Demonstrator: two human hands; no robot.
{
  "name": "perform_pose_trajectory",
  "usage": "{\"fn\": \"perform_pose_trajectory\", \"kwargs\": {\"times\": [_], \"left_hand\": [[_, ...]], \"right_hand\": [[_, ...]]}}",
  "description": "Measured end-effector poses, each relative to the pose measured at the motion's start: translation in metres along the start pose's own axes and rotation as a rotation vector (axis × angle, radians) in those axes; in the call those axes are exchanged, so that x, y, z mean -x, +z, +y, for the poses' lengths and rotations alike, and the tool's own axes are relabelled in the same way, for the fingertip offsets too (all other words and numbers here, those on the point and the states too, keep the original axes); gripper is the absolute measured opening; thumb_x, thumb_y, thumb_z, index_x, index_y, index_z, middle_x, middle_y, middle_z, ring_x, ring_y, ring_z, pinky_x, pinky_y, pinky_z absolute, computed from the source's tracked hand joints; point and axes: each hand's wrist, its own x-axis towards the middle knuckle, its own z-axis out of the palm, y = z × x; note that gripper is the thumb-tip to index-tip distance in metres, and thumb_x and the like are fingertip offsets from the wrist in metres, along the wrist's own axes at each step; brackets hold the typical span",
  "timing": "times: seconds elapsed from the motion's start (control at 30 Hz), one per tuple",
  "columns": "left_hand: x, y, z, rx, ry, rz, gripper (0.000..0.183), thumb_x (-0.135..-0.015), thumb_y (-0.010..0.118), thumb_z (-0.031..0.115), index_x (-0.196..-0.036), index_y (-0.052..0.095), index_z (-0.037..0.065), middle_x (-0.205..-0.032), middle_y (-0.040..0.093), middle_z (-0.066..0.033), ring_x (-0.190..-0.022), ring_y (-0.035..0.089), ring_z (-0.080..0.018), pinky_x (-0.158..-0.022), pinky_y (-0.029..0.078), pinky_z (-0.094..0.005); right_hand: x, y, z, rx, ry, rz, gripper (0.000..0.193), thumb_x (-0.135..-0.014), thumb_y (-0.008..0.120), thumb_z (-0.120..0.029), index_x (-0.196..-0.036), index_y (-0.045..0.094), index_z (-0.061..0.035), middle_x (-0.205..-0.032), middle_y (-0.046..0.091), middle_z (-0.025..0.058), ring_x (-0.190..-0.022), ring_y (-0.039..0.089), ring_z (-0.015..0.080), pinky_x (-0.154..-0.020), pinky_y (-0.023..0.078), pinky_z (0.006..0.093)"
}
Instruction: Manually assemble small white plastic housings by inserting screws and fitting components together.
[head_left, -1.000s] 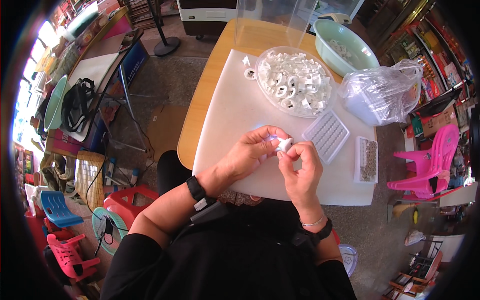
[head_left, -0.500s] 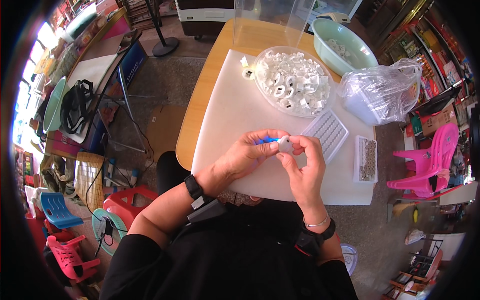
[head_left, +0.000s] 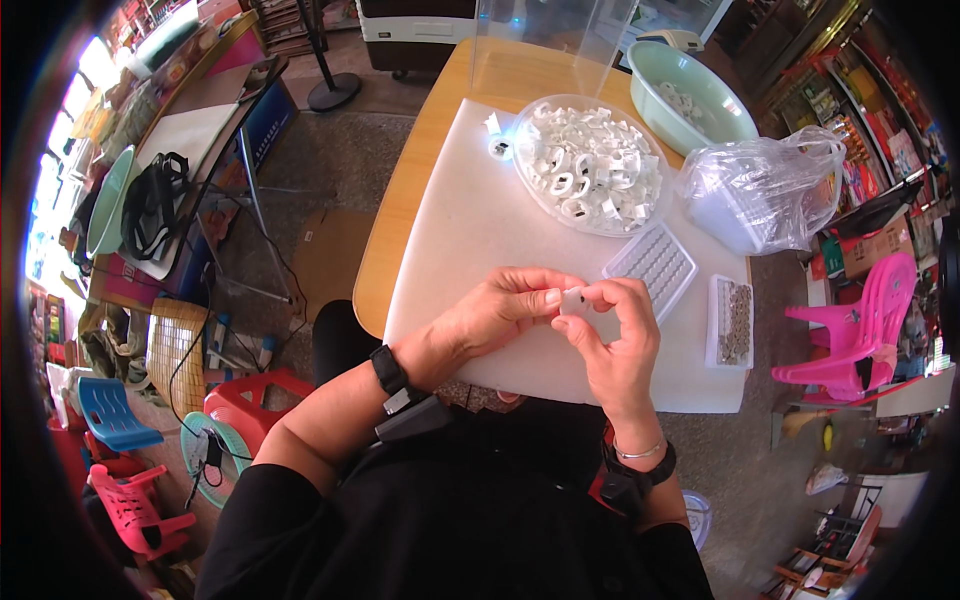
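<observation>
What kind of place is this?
Maybe a small shop doubling as a workroom: crowded, colourful shelves at right, and a round, clear plastic tray heaped with small white plastic parts.

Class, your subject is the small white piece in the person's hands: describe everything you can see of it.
The white piece is small and pale, perhaps plastic, with a dark spot towards its right. It is held above the mat, nearer the person than the tray. The left hand pinches it from the left; the right hand has fingertips at its right side. Fingers partly hide its outline.
</observation>
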Motion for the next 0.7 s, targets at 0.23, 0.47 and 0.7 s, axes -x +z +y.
{"fn": "perform_pose_trajectory", "kwargs": {"times": [0.23, 0.47, 0.7], "left_hand": [[-0.001, -0.006, -0.001, 0.066, 0.007, -0.075, 0.042, -0.095, 0.060, 0.030, -0.122, 0.058, -0.002, -0.107, 0.064, -0.0101, -0.091, 0.061, -0.0168, -0.080, 0.050, -0.0322], [-0.002, -0.005, 0.000, 0.188, 0.046, -0.077, 0.042, -0.096, 0.056, 0.030, -0.123, 0.055, -0.003, -0.099, 0.064, -0.0085, -0.085, 0.060, -0.0170, -0.074, 0.050, -0.0300], [0.002, -0.002, 0.001, 0.152, 0.068, -0.011, 0.036, -0.097, 0.055, 0.028, -0.117, 0.060, -0.002, -0.099, 0.064, -0.0096, -0.083, 0.061, -0.0171, -0.072, 0.051, -0.0301]], "right_hand": [[-0.001, -0.006, -0.005, -0.072, -0.006, -0.034, 0.024, -0.077, 0.073, -0.003, -0.096, 0.059, -0.0017, -0.093, 0.059, 0.0085, -0.079, 0.057, 0.0217, -0.073, 0.049, 0.0338], [-0.003, -0.007, -0.012, 0.098, -0.038, -0.039, 0.022, -0.083, 0.063, 0.004, -0.105, 0.062, 0.0012, -0.097, 0.064, 0.0115, -0.079, 0.062, 0.0248, -0.072, 0.050, 0.0341], [-0.010, -0.005, -0.018, 0.327, -0.269, -0.105, 0.023, -0.078, 0.068, 0.004, -0.101, 0.064, -0.0002, -0.097, 0.065, 0.0107, -0.082, 0.063, 0.0274, -0.070, 0.051, 0.0374]]}}
